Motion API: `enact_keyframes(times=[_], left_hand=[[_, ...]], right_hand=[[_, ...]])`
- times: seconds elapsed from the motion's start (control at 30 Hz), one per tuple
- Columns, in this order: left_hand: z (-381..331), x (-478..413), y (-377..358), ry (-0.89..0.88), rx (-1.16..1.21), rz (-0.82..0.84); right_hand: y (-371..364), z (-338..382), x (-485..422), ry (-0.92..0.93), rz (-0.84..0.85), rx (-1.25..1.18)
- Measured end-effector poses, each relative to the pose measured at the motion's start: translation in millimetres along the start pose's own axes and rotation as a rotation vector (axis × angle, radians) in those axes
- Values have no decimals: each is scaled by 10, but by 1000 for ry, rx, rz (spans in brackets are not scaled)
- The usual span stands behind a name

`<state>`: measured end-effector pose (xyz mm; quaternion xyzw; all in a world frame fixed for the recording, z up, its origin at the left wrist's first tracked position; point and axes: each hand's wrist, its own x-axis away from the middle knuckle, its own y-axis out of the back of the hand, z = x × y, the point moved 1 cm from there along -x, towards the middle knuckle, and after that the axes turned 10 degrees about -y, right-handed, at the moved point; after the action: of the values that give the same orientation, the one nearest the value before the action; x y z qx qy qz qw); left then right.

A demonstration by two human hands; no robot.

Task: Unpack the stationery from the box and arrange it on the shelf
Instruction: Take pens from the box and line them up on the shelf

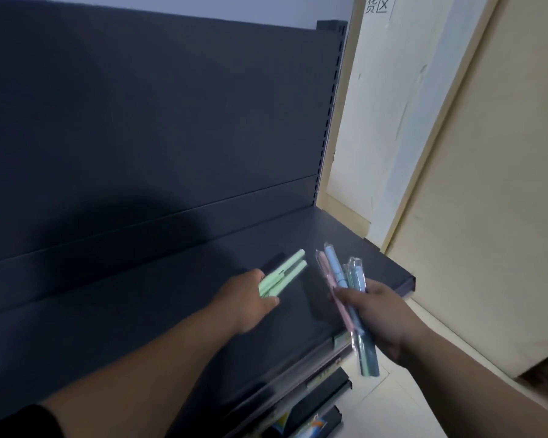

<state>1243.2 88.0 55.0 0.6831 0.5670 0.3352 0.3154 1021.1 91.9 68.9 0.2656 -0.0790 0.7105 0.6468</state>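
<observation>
A dark grey shelf (171, 311) is seen from above, backed by a panel (140, 121) of the same colour and closed at its right end by a slotted upright (329, 115). Over the right half of the shelf, two pale green pens (283, 275) are held in the left hand (247, 298). The fingers are curled round their lower ends and the free ends are pointed towards the back of the shelf. The pens are held low over the shelf, but whether they touch it cannot be told.

Above the front right corner of the shelf, a bundle of pens (336, 270) in clear sleeves is gripped by the right hand (383, 317). Pink, light blue and darker teal barrels are made out in it. The fingers and thumb are clamped round the middle of the bundle, so that its upper ends stand over the shelf and its lower ends hang past the front edge, above the pale floor (393, 406).

Below the shelf, lower shelves with colourful packaged goods (317, 425) are partly seen. Beyond the right end of the shelf, a cream wall with a paper sign (377, 6) is visible. A black sleeve (23, 422) is worn on the left arm
</observation>
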Motion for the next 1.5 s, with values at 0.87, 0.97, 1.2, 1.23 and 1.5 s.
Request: enact_keyframes(times=[0.87, 0.97, 1.2, 1.23, 1.5], left_hand=[[-146, -379, -520, 126, -182, -447], [-102, -294, -531, 239, -167, -482], [-39, -203, -441, 401, -2, -598], [-68, -197, -461, 436, 40, -624], [-362, -243, -732, 251, -10, -367]], right_hand=[[210, 555, -1546, 281, 437, 719], [173, 492, -1494, 260, 466, 704], [93, 432, -1340, 196, 535, 608], [94, 424, -1325, 198, 538, 613], [81, 460, -1416, 193, 421, 609]])
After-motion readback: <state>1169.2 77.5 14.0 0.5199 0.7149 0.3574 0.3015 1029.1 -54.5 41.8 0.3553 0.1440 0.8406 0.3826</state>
